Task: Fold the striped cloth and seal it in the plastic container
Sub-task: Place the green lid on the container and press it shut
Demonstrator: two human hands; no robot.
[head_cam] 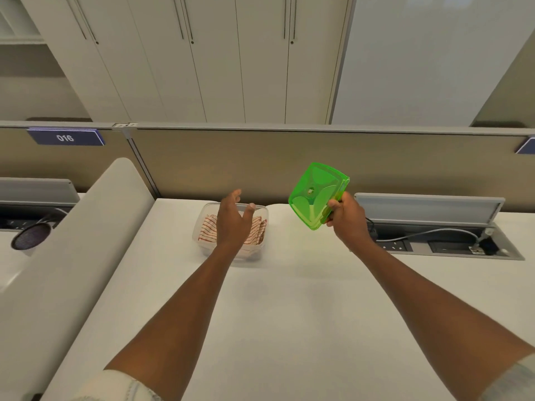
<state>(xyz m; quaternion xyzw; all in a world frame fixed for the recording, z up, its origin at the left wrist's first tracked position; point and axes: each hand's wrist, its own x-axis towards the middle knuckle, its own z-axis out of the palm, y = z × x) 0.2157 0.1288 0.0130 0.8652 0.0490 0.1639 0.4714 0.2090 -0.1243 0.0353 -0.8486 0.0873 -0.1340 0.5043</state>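
Observation:
The clear plastic container (202, 224) stands on the white desk near the back partition. Inside it lies the folded cloth (209, 230), white with red stripes. My left hand (233, 224) hovers over the container with fingers spread, holding nothing and covering the middle of the cloth. To the right, my right hand (346, 217) grips the translucent green lid (317, 195) by its lower right edge. The lid is tilted up in the air, apart from the container.
A beige partition (260, 163) closes off the back of the white desk (275, 314). A curved white divider (86, 233) runs along the left. At the right, an open cable tray (440, 241) holds sockets and a cable. A dark round object (31, 235) sits far left.

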